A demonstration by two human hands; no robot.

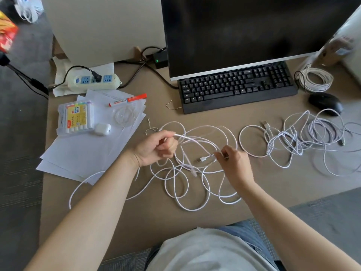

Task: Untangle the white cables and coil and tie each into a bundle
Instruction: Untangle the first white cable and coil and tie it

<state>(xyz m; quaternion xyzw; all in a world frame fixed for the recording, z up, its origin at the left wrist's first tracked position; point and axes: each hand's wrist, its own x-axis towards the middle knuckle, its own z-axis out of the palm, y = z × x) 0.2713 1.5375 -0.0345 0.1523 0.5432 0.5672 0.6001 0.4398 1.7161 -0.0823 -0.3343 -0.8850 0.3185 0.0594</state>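
White cable [187, 173] is lying in a loose tangle of loops on the brown desk [160, 218], just in front of the person and filling the centre of the view. Both bare forearms are reaching in from the bottom corners, the left one coming from seven o'clock and the right one from five o'clock, with the wrists bent slightly inward toward each other.

The left hand [156, 147] is sitting at nine o'clock of the tangle, fingers curled into a loose fist and gripping a strand that is running out of the fist toward three o'clock. The right hand [233, 159] is sitting at three o'clock of the tangle, back of the hand facing up, thumb and fingers pinching the cable just behind its USB plug [201, 159], which is pointing toward nine o'clock.

A second tangle of white cable [304, 137] is lying at three o'clock on the desk, well apart from the hands, near the black mouse [326, 103]. A coiled white cable [314, 79] is resting at two o'clock beside the black keyboard [237, 88]. Sheets of white paper [82, 153] are lying at nine o'clock, carrying a pack of markers [77, 117] and a white earbud case [102, 129].
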